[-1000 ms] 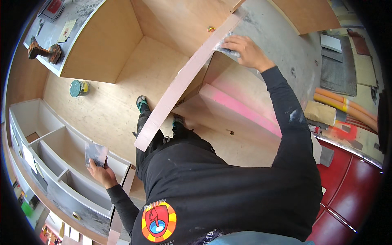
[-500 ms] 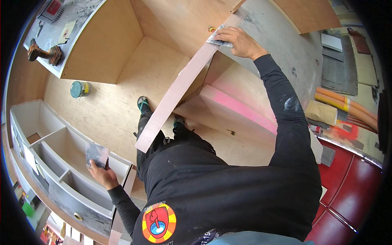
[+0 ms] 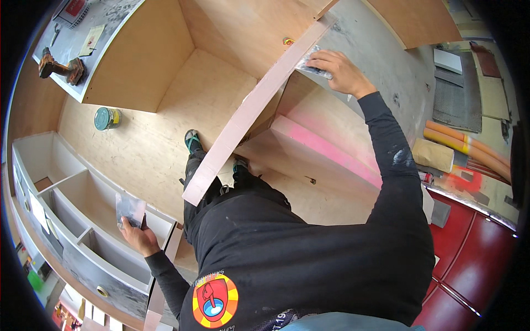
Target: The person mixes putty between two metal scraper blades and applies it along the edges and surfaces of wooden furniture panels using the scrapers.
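Pink strip [image 3: 237, 124] appearing coated nearly throughout, remaining work unclear; right hand [image 3: 343, 73] pinching smeared scraper [image 3: 316, 69] at strip's edge, left hand [image 3: 138, 236] gripping flat plate [image 3: 130, 207].

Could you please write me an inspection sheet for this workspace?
Surface: pale wood underfoot, small specks on it.
Job's things: pale pink strip, diagonal; left scraper; right scraper.
Clutter: drill on the cabinet; green tin on the wood.
Hands: left hand holds its scraper over the shelves; right hand holds its scraper at the strip's edge, contact unclear.
Cables: nothing seen.
Surroundings: orange pipes and red padding, right.
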The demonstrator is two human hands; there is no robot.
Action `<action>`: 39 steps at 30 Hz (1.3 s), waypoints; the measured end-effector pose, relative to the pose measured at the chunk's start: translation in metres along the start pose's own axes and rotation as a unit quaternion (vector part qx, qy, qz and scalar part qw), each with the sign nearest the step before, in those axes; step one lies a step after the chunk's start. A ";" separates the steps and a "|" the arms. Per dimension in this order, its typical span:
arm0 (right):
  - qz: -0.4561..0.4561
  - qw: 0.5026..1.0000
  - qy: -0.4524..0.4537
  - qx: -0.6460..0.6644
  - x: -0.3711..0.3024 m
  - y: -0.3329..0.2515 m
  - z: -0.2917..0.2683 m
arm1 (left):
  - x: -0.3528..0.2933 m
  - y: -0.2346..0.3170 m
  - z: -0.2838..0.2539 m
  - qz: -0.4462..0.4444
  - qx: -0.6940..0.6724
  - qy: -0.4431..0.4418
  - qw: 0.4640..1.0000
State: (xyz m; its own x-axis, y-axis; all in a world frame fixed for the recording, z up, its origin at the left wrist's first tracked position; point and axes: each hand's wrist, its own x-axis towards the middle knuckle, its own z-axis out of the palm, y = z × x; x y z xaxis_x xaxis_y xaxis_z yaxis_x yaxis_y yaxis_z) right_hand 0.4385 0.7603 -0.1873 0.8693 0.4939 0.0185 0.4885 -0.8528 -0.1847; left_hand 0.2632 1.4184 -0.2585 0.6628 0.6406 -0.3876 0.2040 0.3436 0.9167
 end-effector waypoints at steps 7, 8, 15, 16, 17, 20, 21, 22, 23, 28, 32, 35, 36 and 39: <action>-0.032 0.998 0.045 -0.009 0.031 -0.017 0.023 | 0.001 0.004 0.011 0.038 0.004 -0.026 0.999; -0.028 0.999 0.042 -0.006 0.033 -0.018 0.024 | 0.000 0.005 0.012 0.036 0.004 -0.025 0.999; -0.028 0.998 0.058 -0.004 0.035 -0.017 0.030 | -0.005 0.006 0.016 0.016 0.006 -0.008 1.000; -0.028 0.998 0.056 -0.006 0.034 -0.016 0.031 | -0.005 0.006 0.017 0.026 0.007 -0.017 0.999; -0.022 0.999 0.046 -0.008 0.035 -0.015 0.032 | -0.005 0.006 0.018 0.028 0.004 -0.020 0.999; -0.011 0.999 0.041 -0.007 0.035 -0.015 0.035 | -0.006 0.006 0.024 0.028 -0.002 -0.030 0.999; -0.024 0.998 0.055 -0.004 0.034 -0.016 0.035 | -0.006 0.006 0.027 0.027 -0.006 -0.036 0.999; -0.023 0.998 0.055 -0.004 0.033 -0.016 0.036 | -0.005 0.006 0.030 0.027 -0.006 -0.037 0.999; -0.022 0.998 0.056 -0.005 0.030 -0.017 0.035 | -0.006 0.007 0.033 0.025 -0.005 -0.046 0.999; -0.006 1.000 0.024 -0.003 -0.006 -0.035 0.019 | -0.016 0.014 0.050 0.025 -0.010 -0.071 0.997; 0.095 0.987 0.057 0.114 -0.025 -0.086 0.007 | -0.047 0.016 0.085 -0.061 -0.045 -0.109 0.991; 0.049 0.925 0.175 0.334 -0.020 -0.162 0.015 | -0.083 0.001 0.138 -0.183 -0.145 -0.296 0.926; 0.031 0.885 0.179 0.429 -0.020 -0.187 0.017 | -0.095 -0.005 0.158 -0.238 -0.156 -0.317 0.905; -0.009 0.880 0.179 0.440 -0.017 -0.249 0.022 | -0.125 -0.013 0.211 -0.337 -0.119 -0.321 0.877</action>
State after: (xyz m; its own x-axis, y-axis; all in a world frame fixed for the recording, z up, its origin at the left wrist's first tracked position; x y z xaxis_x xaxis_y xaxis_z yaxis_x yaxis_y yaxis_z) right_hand 0.3003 0.9685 -0.1635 0.9074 0.2863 0.3077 0.3909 -0.3062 -0.8680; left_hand 0.3299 1.1885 -0.2018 0.7349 -0.2554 -0.6282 0.5993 0.6782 0.4253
